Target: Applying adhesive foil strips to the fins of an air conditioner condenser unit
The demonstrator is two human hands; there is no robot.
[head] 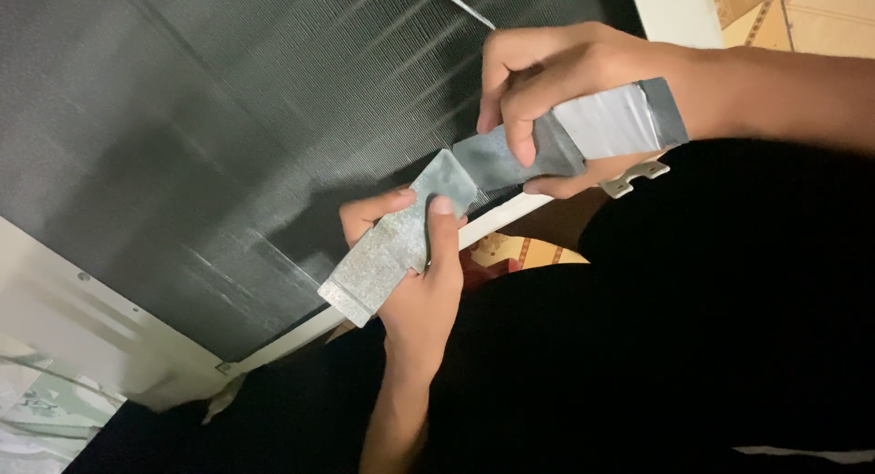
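Across the upper left of the frame we see a dark finned panel (210,118) in a white frame (109,319), tilted in the view. Just right of center and low, our left hand (415,264) holds the lower end of a metal strip (401,242), its fingers (444,232) pinching it, thumb on the back and a fingertip pressed on the front face. The strip is long and flat, bent at a shallow kink near mid-frame. Its long axis runs from the lower left, where the cut end points down at our dark lap, up to the upper right. There our right hand (556,82) grips the upper half, fingers curled and pressed around it, thumb across the face, beside a paler taped patch (606,123).

As we judge it, the raw edges could cut our fingertips if the strip slips under pressure. More bending at the kink might crease or snap it, and a released end could spring against the panel's fine fins and dent them.
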